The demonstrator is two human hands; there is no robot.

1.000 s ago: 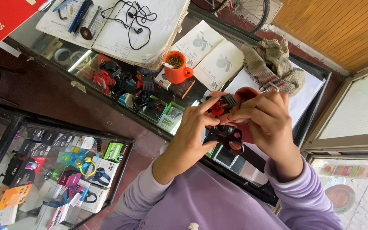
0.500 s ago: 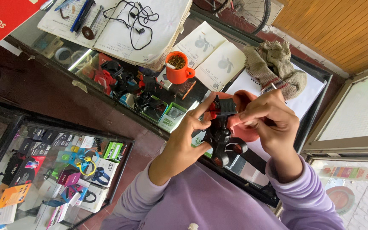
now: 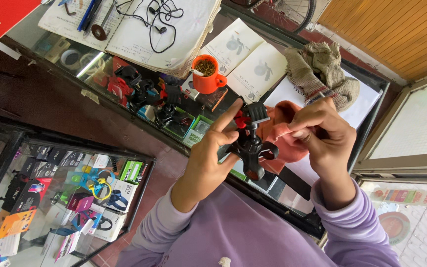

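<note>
1. The black clamp holder (image 3: 251,148) sits in the air above the glass table (image 3: 100,64), gripped in my left hand (image 3: 208,158)
2. My right hand (image 3: 322,131) pinches an orange cloth (image 3: 280,141) against it
3. An orange mug (image 3: 207,74) and a notebook (image 3: 139,29) lie beyond

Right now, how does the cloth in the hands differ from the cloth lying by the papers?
The orange cloth is held in the right hand, against the black and red clamp mount that the left hand grips; the beige cloth lies untouched on white paper. The orange cloth is plain salmon; the beige cloth is drab, coarse and heaped. Both are crumpled.
</note>
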